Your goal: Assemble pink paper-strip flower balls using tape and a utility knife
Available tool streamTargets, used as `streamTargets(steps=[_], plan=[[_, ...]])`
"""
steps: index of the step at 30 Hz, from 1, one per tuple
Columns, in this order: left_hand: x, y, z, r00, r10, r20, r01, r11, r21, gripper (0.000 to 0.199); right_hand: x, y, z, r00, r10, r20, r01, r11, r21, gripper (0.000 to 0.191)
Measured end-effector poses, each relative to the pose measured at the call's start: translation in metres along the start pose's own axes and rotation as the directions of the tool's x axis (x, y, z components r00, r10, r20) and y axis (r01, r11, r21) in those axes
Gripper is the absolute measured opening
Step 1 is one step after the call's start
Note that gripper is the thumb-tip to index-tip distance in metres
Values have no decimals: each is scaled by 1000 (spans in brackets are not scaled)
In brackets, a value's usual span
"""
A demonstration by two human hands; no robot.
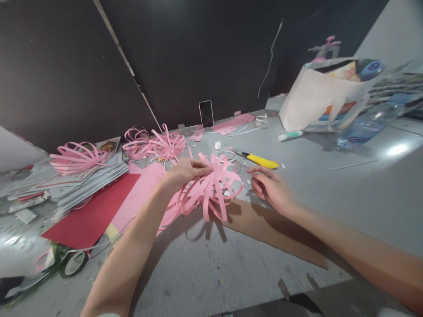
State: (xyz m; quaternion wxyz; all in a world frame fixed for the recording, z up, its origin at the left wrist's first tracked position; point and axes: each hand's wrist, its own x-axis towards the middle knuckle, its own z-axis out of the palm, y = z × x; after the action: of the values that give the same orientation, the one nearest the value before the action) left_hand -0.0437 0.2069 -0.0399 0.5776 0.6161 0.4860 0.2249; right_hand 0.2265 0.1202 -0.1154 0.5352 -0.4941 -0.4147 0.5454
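White bag: I see an orange-and-blue printed patch (342,110) on the front of the bag (302,99); pale lettering sits in its blue part, too blurred for me to read.
Blue item in the bag: I find a dark round mark on this blue item (366,70) at the bag's mouth, its characters unclear to me.
Clear bottle: I make out a blue mark on the bottle (372,125) beside the bag, but I can't resolve any letters.
Printed sheet: I notice coloured printing on the sheet (111,146) atop the paper stack, with no words legible to me.
Readable wording overall: none I can spell out.
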Motion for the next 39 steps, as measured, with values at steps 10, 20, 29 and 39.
streamTargets(steps=[10,20,29,39], plan=[[-4,0,-19,1000,-21,6,22,991,-132,12,1,6,3,999,-32,9,32,993,-113,16],[4,-10,-32,1000,-2,28,3,999,-41,20,3,12,1,1000,-18,17,20,991,-133,18],[8,-14,-33,999,-32,39,35,997,-70,23,1,7,3,1000,16,15,-14,991,-129,17],[11,-16,-14,985,-66,157,89,986,-143,23,3,12,-1,999,-48,20,51,967,-251,17]])
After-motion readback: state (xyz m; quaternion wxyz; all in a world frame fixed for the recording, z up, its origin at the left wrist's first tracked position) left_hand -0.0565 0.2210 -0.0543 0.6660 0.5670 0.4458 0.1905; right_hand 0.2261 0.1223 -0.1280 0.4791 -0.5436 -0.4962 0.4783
